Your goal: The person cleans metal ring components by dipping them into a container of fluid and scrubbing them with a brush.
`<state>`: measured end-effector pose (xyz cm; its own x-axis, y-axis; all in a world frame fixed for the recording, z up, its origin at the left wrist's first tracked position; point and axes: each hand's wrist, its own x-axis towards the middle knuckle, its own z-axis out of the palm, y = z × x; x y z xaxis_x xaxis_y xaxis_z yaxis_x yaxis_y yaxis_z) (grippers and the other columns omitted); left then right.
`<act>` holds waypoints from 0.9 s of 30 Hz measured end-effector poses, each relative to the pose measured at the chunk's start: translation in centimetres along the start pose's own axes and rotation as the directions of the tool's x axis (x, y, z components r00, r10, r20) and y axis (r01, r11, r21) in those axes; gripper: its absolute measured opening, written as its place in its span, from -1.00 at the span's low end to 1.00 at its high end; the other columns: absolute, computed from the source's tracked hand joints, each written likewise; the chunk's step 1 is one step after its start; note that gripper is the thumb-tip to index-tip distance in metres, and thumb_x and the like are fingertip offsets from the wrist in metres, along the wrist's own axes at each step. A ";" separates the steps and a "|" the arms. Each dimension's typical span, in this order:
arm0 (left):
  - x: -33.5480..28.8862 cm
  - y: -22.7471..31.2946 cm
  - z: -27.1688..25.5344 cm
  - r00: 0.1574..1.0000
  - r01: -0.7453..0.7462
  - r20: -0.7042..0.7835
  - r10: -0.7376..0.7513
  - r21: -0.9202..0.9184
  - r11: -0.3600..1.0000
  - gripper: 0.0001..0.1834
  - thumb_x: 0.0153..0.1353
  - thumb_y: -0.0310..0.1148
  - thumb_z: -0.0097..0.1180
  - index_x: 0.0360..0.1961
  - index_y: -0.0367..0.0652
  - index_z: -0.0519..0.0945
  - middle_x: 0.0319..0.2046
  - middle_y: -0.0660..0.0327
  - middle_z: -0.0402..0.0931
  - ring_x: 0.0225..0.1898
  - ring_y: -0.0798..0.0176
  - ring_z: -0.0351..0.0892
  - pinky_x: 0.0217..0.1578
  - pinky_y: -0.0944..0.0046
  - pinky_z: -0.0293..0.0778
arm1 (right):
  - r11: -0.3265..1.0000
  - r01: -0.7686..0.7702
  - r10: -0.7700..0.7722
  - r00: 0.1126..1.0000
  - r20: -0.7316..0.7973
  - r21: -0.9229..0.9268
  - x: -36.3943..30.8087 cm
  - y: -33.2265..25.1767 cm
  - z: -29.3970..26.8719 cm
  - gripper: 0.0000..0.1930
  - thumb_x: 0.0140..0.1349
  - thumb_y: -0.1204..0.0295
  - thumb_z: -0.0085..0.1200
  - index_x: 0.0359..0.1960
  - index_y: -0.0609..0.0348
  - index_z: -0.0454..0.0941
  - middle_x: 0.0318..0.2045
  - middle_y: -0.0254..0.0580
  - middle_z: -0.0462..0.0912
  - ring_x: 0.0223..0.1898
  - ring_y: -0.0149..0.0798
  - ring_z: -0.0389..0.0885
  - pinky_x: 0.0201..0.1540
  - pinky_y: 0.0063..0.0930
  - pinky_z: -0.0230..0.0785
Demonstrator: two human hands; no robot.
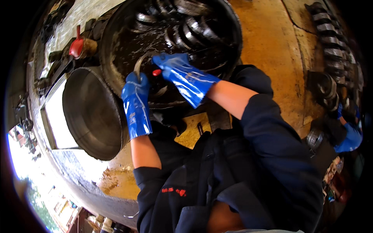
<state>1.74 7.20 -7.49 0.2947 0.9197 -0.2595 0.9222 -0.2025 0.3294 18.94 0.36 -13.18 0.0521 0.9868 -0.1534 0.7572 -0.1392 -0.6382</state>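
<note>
My left hand (136, 93), in a long blue rubber glove, is closed on a curved metal ring (140, 62) that it holds up over a big round black tub (107, 64). My right hand (171, 64), gloved the same, is closed at the ring's right side. A small red tip (156, 72) shows just below its fingers; what it belongs to is hidden. Dark, wet liquid fills the tub. Several shiny metal rings (190, 33) lie in it on the far side.
An upturned-looking dark metal drum (93, 116) stands left of the tub. Beyond it is a red scoop (77, 47). A stack of dark metal rings (330, 46) lies on the stained yellow floor (268, 46) at right. Another person's blue sleeve (349, 138) shows at the right edge.
</note>
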 end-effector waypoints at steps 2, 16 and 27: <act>0.5 2.1 1.4 1.000 -0.020 0.010 0.020 0.048 0.999 -0.56 0.37 0.02 0.01 -0.09 -0.16 0.60 -0.27 -0.20 0.67 -0.20 -0.30 0.68 -0.19 -0.17 0.55 | 0.965 -0.184 0.210 0.969 -0.131 0.188 -0.2 2.4 1.1 -0.67 0.30 0.30 0.04 0.08 -0.02 0.56 -0.22 0.11 0.69 -0.21 0.13 0.72 -0.15 -0.06 0.55; 1.0 -1.3 2.8 0.958 -0.149 -0.252 0.137 -0.027 0.988 -0.60 0.44 -0.08 0.05 -0.05 -0.26 0.55 -0.22 -0.20 0.64 -0.22 -0.33 0.64 -0.23 -0.17 0.51 | 0.843 0.413 -0.302 0.893 -0.332 0.344 -4.7 1.1 -3.3 -0.69 0.40 0.52 0.00 0.15 0.22 0.57 -0.08 -0.01 0.75 -0.08 -0.12 0.75 0.05 -0.34 0.55; -0.4 0.3 0.5 0.993 -0.052 -0.107 0.047 -0.049 0.997 -0.59 0.44 -0.11 0.02 -0.08 -0.31 0.60 -0.36 -0.12 0.63 -0.38 -0.10 0.59 -0.29 -0.02 0.49 | 1.000 0.013 -0.013 0.974 -0.227 0.001 -0.9 0.1 1.9 -0.77 0.15 0.31 0.18 -0.17 0.05 0.64 -0.31 -0.09 0.70 -0.23 0.02 0.73 -0.39 0.00 0.45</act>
<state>2.00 6.61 -7.73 0.3087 0.9401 -0.1448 0.8921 -0.2333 0.3869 17.76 -0.66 -14.55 0.1886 0.9816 0.0300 0.7575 -0.1260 -0.6406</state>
